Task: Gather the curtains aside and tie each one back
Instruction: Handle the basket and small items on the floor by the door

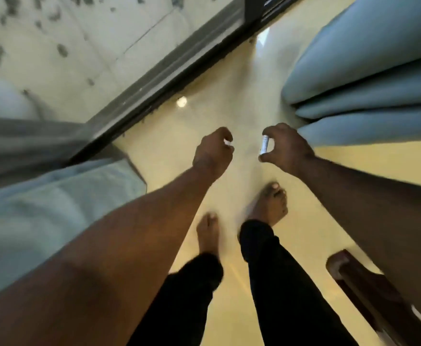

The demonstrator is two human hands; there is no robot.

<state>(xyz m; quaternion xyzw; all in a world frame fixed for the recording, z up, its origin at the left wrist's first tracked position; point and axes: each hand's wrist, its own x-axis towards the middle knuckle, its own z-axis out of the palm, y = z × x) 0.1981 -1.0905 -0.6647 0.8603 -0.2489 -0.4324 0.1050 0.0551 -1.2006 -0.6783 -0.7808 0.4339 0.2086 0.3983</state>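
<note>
Two pale blue curtains hang either side of me: one curtain [369, 78] in thick folds at the upper right, the other curtain [42, 208] at the left. My left hand [212, 156] is curled and pinches a small white object [228, 143]. My right hand [289, 148] grips a small white roll-like object [264, 145] between thumb and fingers, just left of the right curtain's lower fold. The hands are apart, above the floor. I cannot tell what the white objects are.
A dark sliding-door track [169, 73] runs diagonally ahead, with stained concrete [62, 41] beyond it. My bare feet [269, 203] stand on the glossy cream floor [229, 96]. A dark wooden furniture piece [364, 285] sits at the lower right.
</note>
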